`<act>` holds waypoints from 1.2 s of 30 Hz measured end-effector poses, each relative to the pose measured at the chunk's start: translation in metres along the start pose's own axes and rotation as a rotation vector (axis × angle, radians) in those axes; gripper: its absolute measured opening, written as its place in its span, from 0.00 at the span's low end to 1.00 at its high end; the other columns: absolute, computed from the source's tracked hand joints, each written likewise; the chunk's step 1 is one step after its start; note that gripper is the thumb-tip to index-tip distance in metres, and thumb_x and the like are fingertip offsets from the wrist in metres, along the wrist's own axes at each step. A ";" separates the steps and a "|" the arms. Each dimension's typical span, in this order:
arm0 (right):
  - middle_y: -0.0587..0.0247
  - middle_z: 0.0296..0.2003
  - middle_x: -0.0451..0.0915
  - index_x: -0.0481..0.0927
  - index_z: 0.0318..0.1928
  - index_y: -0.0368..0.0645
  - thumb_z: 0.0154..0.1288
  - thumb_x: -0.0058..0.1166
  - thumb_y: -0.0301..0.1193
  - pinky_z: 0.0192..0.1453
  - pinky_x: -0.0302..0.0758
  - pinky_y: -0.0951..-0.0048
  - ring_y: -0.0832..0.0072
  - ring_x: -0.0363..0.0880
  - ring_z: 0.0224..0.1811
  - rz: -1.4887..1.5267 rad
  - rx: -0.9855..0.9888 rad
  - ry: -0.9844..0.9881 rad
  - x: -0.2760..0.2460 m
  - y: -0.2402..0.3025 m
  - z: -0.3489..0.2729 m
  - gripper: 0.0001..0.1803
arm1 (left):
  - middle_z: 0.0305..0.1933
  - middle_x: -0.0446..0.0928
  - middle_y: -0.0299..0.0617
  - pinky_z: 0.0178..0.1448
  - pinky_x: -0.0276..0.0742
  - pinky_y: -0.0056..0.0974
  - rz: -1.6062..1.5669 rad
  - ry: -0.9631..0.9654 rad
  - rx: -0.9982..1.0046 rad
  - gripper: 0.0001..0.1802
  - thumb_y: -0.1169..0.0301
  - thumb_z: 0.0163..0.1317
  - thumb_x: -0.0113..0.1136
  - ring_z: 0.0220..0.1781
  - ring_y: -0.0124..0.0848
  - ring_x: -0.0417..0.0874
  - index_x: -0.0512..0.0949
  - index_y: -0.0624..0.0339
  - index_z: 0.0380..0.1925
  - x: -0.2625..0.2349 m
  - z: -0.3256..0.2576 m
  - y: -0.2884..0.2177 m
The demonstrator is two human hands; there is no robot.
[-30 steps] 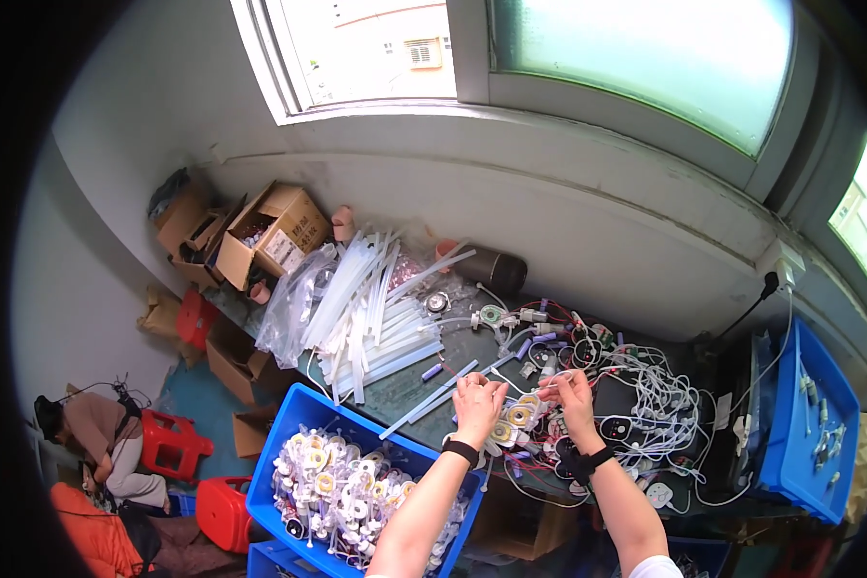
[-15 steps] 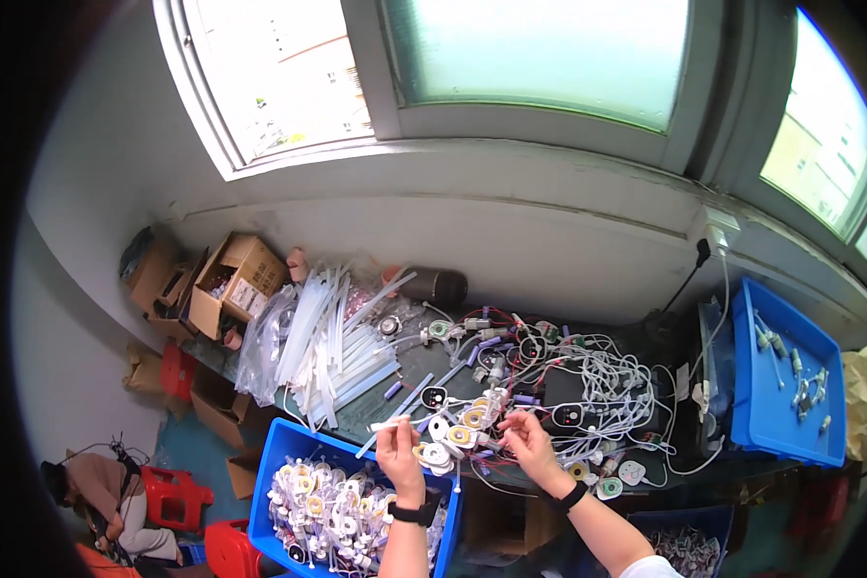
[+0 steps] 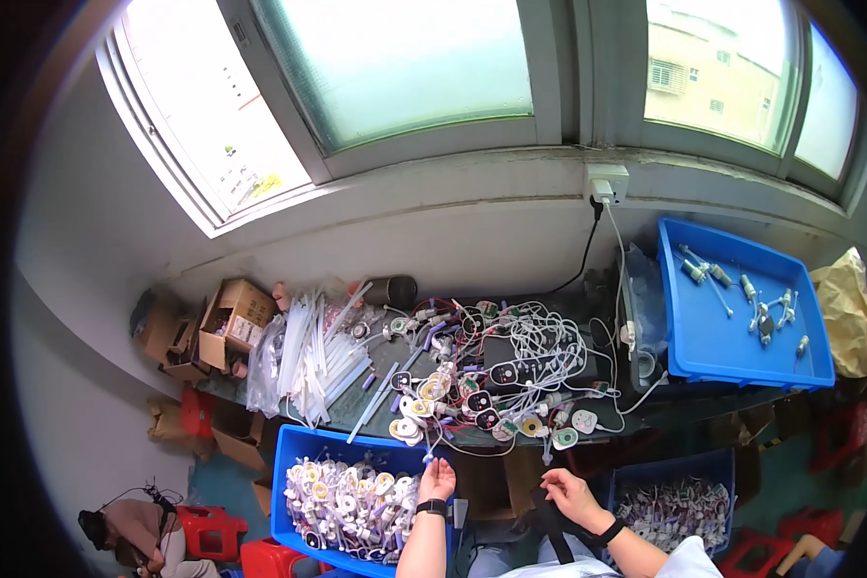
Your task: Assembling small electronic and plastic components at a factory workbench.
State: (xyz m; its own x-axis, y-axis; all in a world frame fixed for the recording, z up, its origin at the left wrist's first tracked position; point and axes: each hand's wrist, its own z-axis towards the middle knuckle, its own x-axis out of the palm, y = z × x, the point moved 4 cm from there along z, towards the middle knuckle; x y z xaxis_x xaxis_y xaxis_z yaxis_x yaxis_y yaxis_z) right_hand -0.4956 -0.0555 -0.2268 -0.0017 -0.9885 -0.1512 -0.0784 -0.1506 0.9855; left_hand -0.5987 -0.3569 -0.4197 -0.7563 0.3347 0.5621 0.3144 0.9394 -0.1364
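My left hand [image 3: 438, 479], with a black watch on its wrist, hovers at the near edge of the table, beside the right rim of a blue bin [image 3: 289, 453]. Its fingers are loosely spread and nothing shows in them. A thin wire with a small connector [image 3: 428, 455] hangs just above its fingertips. My right hand [image 3: 568, 493], with a black band on its wrist, is closed on a black strap [image 3: 549, 525] that runs down toward my lap. A tangle of white cables and round white-and-black parts [image 3: 482, 395] covers the table ahead of both hands.
The blue bin holds several white round parts. White plastic tubes [image 3: 308, 356] and cardboard boxes [image 3: 236, 318] lie at the left. A blue tray [image 3: 732, 308] sits at the right, another parts bin [image 3: 684, 501] below it. A person crouches by red stools [image 3: 212, 530].
The view has tilted up and to the right. Both hands have pulled back from the parts on the table to its near edge, and my right hand now grips the black strap.
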 end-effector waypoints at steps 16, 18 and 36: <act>0.50 0.30 0.80 0.77 0.33 0.39 0.53 0.53 0.35 0.36 0.75 0.57 0.55 0.79 0.35 -0.789 0.661 -0.307 -0.057 -0.076 -0.265 0.12 | 0.43 0.75 0.41 0.40 0.72 0.30 1.516 0.628 -0.183 0.16 0.64 0.63 0.52 0.38 0.28 0.77 0.73 0.58 0.48 0.036 -0.205 0.146; 0.50 0.29 0.80 0.79 0.32 0.38 0.52 0.54 0.36 0.36 0.76 0.57 0.56 0.80 0.35 -0.767 0.734 -0.356 -0.047 -0.089 -0.309 0.13 | 0.40 0.76 0.41 0.38 0.72 0.29 1.565 0.688 -0.302 0.15 0.66 0.62 0.54 0.36 0.28 0.77 0.73 0.59 0.47 0.019 -0.230 0.175; 0.46 0.27 0.78 0.76 0.38 0.39 0.56 0.54 0.35 0.32 0.74 0.59 0.52 0.78 0.32 -0.620 0.774 -1.059 -0.020 -0.052 -0.535 0.13 | 0.35 0.75 0.42 0.31 0.72 0.28 1.848 1.754 -0.757 0.06 0.72 0.61 0.52 0.35 0.29 0.77 0.74 0.61 0.37 -0.074 -0.410 0.431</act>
State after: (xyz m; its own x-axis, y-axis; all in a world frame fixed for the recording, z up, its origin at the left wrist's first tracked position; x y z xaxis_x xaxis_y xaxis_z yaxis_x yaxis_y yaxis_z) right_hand 0.0416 -0.0348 -0.2339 -0.4629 -0.2428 -0.8525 -0.8481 -0.1582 0.5056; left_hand -0.1716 -0.0069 -0.1860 0.9344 -0.3245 0.1471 0.0717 -0.2330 -0.9698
